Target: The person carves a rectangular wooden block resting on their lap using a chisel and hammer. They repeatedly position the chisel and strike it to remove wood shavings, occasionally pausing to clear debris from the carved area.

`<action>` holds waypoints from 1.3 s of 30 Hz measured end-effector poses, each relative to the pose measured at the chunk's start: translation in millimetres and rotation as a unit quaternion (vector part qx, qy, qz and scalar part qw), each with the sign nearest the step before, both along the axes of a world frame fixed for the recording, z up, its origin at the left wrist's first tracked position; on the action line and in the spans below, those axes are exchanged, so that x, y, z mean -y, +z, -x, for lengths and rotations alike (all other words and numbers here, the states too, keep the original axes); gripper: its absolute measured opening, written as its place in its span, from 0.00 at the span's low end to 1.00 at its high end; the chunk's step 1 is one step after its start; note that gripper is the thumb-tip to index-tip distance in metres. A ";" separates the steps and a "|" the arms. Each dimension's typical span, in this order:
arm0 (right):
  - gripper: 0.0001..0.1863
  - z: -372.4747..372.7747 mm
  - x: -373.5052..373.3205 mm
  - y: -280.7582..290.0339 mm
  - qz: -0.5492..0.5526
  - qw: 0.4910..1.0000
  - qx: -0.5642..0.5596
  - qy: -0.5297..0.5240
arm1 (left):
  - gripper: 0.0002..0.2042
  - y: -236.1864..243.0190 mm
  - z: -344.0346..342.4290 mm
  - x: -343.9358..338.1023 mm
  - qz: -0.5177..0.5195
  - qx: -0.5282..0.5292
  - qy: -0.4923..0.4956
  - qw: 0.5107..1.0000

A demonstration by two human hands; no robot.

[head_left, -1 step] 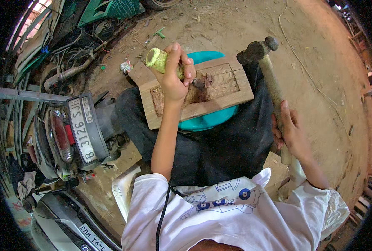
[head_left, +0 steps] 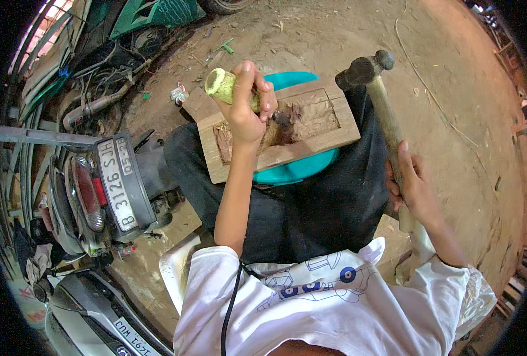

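Observation:
My left hand [head_left: 248, 107] is wrapped round the yellow-green handle of a chisel [head_left: 220, 85], held at a slant. Its dark metal end points into the recess of a carved wooden block [head_left: 347, 126]; the fingers hide part of the tool. Dark, rough wood lies around the tip. Off to the right, my right hand [head_left: 416, 188] grips the wooden handle of a ball-peen hammer [head_left: 384, 110]. The hammer's dark head is raised, apart from the chisel and beyond the block's right end. Under the block, a rounded teal plastic thing [head_left: 299, 169] shows at two sides, by my dark-clothed legs.
Close on the left stands a motorbike's rear with a plate and red tail light [head_left: 86, 193]. Another vehicle's grey body [head_left: 82, 311] is at lower left. Motorbike parts [head_left: 100, 104] lie beyond. A thin cord [head_left: 435, 98] crosses the dirt floor at right.

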State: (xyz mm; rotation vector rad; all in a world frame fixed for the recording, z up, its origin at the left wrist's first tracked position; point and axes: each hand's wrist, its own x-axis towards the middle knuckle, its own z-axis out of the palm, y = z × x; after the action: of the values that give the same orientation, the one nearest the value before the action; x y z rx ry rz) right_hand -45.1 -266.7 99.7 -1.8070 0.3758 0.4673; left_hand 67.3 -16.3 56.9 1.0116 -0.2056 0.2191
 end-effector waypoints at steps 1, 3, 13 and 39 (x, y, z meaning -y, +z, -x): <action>0.31 0.1 2.0 -1.2 -0.003 1.000 0.001 0.002 | 0.20 0.0 0.1 0.6 0.005 0.002 0.007 1.000; 0.30 0.3 2.7 -3.2 -0.003 1.000 0.002 0.001 | 0.18 -0.9 0.7 0.3 0.030 0.009 0.000 1.000; 0.30 -2.0 -1.1 0.2 0.004 1.000 0.010 -0.013 | 0.22 7.1 5.6 -1.2 -0.210 0.078 0.144 0.964; 0.29 -2.2 1.1 3.7 -0.009 1.000 0.011 -0.015 | 0.21 25.7 18.9 3.5 -0.033 0.053 0.075 0.995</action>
State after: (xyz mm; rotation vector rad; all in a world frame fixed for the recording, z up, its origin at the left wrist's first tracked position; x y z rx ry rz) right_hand -42.8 -267.8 103.4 -1.7849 0.3817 0.4281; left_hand 48.4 -19.8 82.6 1.0838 -0.2341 0.4060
